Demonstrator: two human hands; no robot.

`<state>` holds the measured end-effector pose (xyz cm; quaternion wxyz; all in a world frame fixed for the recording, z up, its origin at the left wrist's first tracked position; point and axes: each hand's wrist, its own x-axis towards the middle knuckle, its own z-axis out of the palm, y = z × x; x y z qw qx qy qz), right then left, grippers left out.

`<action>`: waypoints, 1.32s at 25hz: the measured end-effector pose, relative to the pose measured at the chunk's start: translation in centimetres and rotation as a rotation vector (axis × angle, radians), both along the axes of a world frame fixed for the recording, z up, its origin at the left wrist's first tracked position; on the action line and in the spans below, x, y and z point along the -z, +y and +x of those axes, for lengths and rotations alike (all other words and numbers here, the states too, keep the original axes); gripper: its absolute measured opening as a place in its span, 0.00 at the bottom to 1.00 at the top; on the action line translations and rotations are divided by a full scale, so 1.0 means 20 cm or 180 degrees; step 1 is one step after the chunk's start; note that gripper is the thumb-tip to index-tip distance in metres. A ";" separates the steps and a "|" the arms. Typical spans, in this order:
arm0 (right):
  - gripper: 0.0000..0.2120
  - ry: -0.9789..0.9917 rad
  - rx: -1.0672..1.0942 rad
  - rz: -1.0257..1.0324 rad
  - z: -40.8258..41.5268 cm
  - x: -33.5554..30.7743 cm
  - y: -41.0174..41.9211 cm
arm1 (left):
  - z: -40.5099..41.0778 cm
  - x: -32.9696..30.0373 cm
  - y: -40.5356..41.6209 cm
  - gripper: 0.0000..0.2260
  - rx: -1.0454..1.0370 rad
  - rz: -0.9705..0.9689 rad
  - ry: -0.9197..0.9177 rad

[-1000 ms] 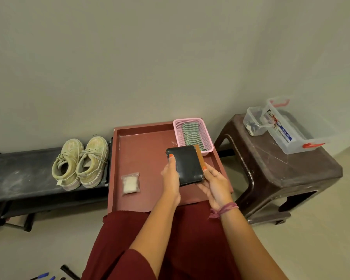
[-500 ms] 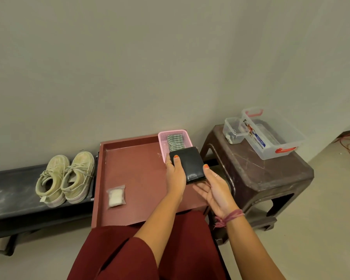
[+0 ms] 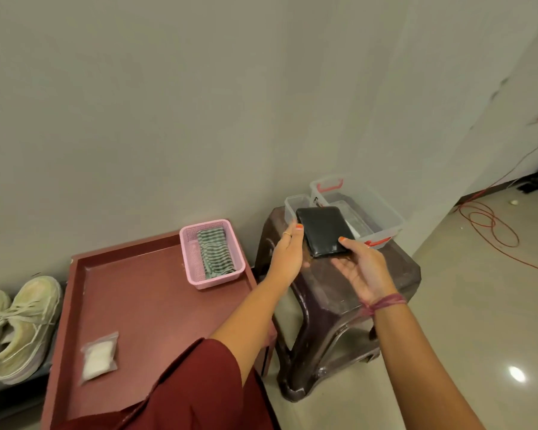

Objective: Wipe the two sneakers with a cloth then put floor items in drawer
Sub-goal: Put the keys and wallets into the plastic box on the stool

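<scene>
Wallet [image 3: 323, 231]: I held it over the stool [image 3: 339, 293], long axis pointing toward the clear bin [image 3: 385, 218] just beyond.
Left hand [image 3: 288, 251]: fingers curled on its near-left edge.
Right hand [image 3: 359, 268]: fingertips gripping its right corner, nearer the bin.

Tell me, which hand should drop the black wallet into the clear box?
Probably the right hand. It holds the wallet from below on the side nearer the clear box, while the left hand only holds the far edge.
</scene>
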<state>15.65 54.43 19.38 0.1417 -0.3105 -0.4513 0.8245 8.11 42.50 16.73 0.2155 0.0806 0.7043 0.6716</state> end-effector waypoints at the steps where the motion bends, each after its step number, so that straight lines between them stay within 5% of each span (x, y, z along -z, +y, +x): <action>1: 0.06 -0.0026 0.0108 0.0073 -0.04 -0.02 0.10 | 0.00 0.00 0.07 0.21 0.0089 -0.0024 0.0055; 10: 0.04 -0.0901 0.0638 0.0653 -0.51 0.06 0.71 | -0.06 0.19 0.45 0.28 0.1605 -0.2478 0.2836; 19: 0.03 -0.1511 0.0163 0.0550 -0.84 0.32 0.83 | -0.16 0.36 0.49 0.27 0.1720 -0.2522 0.3045; 27: 0.16 -0.2561 -0.0145 0.2578 -0.87 0.37 0.77 | -0.16 0.38 0.51 0.27 0.1737 -0.2445 0.2856; 33: 0.13 -0.2312 -0.0284 0.2244 -0.82 0.27 0.73 | -0.16 0.36 0.45 0.29 0.2009 -0.2608 0.2908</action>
